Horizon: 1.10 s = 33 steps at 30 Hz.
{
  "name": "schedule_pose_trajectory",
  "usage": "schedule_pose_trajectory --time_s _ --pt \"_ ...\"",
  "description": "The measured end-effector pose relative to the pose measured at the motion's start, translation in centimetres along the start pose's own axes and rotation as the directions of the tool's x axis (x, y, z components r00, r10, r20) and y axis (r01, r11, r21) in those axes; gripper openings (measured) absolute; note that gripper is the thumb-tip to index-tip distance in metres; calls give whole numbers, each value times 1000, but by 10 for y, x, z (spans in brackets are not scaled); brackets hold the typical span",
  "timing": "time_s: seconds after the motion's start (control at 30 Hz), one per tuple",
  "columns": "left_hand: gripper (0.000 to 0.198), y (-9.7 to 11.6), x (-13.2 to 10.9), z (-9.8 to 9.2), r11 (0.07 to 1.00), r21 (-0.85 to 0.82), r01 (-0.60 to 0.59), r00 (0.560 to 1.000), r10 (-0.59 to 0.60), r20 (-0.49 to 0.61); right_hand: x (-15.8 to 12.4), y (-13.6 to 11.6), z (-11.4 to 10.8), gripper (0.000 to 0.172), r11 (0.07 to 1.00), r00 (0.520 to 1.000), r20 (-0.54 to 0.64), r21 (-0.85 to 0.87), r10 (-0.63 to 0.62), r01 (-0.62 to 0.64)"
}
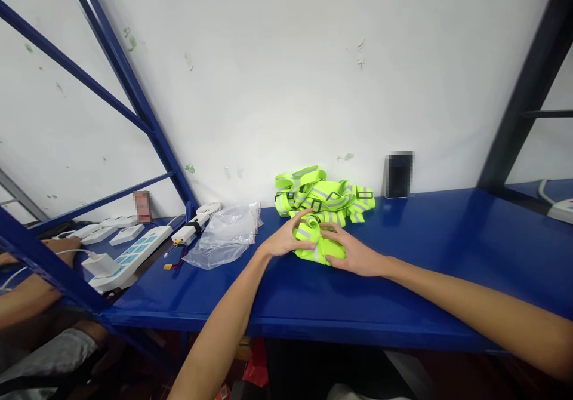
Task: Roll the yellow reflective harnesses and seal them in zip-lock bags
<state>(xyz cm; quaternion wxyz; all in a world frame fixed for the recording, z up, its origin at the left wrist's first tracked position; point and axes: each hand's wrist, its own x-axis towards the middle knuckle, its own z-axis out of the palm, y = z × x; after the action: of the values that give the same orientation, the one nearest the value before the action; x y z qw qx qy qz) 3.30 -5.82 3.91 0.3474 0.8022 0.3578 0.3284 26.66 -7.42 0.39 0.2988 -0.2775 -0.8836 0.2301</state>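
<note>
My left hand point(286, 237) and my right hand point(357, 252) press from both sides on a bundle of neon-yellow reflective strap point(317, 249), rolled or folded and resting on the blue table. Fingers of both hands curl round its edges. Just behind it lies a loose heap of the same neon-yellow reflective straps point(308, 191), with grey stripes and black buckles, against the wall.
Left of the straps are clear plastic bags point(228, 233), a white device with wires point(190, 230) and a power strip point(134, 261). A dark phone-like object point(398, 175) leans on the wall. Beyond the blue frame point(134, 101), another person's arm point(31, 298) shows.
</note>
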Motion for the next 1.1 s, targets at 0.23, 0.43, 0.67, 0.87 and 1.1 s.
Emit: schedule_pose_trajectory --time_s 0.23,0.43,0.67,0.87,1.1 --pt "45 -5 10 14 1000 23 20 980 -15 -200 -4 -12 0 47 998 997 44 -5 -58 58" --pt "36 -2 13 15 996 87 -18 958 42 -283 -4 -13 -2 42 993 992 60 -37 -112 115" --pt "40 1 11 11 992 -113 -49 971 21 -239 -3 -15 -8 63 986 987 66 -67 -148 152" --pt "44 2 8 5 976 -215 41 989 -71 -133 -7 -16 -11 87 957 969 127 -172 -212 232" --pt "46 4 8 10 966 -257 15 976 -70 -204 -4 -3 -9 96 961 978 27 -185 -206 207"
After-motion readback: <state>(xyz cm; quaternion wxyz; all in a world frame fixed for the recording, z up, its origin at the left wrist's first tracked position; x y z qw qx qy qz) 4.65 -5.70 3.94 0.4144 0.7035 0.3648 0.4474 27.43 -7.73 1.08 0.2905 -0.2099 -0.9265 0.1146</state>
